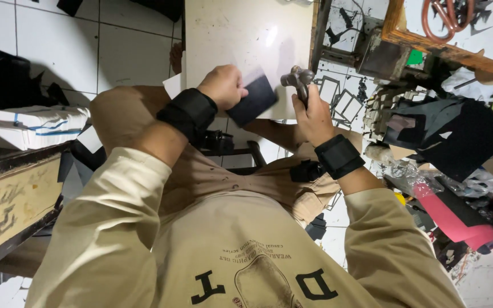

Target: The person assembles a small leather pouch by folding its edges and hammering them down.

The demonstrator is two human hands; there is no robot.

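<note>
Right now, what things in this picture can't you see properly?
- Dark flat piece, head view: the left hand covers one end, so its full shape is hidden.
- Metal hammer: the right hand wraps its handle, hiding the length.
- Orange-handled scissors: cut off by the top edge.
- Pink roll: half buried in scraps.
- Small offcuts on the floor: too small to identify.

Craft workshop: scissors (445,17), cut scraps (338,102), cluttered wooden bench (457,54).
</note>
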